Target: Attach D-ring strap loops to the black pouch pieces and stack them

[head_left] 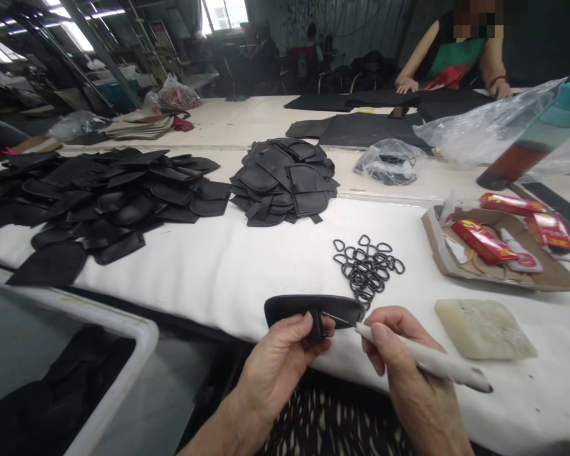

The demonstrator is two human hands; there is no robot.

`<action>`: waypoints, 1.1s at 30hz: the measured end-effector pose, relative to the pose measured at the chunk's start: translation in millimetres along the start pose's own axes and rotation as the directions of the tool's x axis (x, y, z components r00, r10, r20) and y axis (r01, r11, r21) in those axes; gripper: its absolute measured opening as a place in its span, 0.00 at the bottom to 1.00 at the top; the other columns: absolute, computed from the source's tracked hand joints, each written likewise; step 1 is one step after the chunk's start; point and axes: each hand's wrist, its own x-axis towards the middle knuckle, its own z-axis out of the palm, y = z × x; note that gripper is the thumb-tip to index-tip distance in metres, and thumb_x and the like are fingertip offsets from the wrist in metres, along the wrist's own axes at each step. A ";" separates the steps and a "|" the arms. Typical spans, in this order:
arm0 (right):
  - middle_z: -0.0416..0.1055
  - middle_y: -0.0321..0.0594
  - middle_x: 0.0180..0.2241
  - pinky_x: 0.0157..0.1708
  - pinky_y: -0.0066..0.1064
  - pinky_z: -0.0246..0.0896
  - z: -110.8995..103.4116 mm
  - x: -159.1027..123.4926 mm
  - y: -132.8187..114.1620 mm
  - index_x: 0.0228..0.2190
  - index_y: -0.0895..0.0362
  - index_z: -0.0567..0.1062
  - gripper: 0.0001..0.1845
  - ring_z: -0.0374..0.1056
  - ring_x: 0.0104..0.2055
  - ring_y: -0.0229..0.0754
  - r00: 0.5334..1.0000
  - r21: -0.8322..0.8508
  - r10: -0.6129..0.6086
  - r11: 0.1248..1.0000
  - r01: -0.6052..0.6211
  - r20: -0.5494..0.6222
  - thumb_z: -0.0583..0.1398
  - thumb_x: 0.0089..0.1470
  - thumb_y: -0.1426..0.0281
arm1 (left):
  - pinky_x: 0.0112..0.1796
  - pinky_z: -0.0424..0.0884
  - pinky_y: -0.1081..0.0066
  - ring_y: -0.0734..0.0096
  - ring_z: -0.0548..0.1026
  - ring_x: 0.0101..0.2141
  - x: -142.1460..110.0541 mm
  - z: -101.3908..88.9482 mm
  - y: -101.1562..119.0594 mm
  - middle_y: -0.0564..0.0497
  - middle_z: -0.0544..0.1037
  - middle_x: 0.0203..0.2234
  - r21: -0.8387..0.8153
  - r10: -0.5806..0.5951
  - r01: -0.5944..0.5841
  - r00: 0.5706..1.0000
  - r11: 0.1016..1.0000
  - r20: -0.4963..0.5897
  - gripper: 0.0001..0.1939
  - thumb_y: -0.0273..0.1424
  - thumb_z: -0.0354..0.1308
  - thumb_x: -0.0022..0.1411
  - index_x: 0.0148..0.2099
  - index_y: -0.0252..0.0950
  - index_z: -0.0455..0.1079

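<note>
My left hand (285, 354) is closed on a black leather-like piece (285, 308), pinching its folded strap between thumb and fingers. The piece stands tilted at the table's near edge. In my right hand (403, 361) is a thin-tipped tool with a pale handle (432, 361). Its slim metal tip points left and reaches the folded strap; whether it touches cannot be told. Just beyond the piece lies a loose heap of black D-rings (363, 269). Any ring inside the fold is hard to make out.
Black pieces form a wide pile (109, 190) and a smaller stack (285, 180). At right are a cardboard tray (437, 244) with glue boxes, a pale block (484, 329) and a bottle (536, 139). A white bin (142, 335) stands lower left. Across the table works another person (456, 57).
</note>
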 end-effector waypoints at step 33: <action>0.63 0.35 0.21 0.22 0.30 0.50 -25.7 -5.9 6.5 0.24 0.54 0.71 0.11 0.56 0.22 0.38 0.989 -0.016 -0.121 0.992 0.123 0.090 0.60 0.49 0.60 | 0.38 0.68 0.69 0.71 0.73 0.28 -3.7 4.0 -9.3 0.49 0.77 0.22 -0.034 0.202 -0.206 0.975 0.978 -0.096 0.06 0.27 0.63 0.51 0.24 0.31 0.75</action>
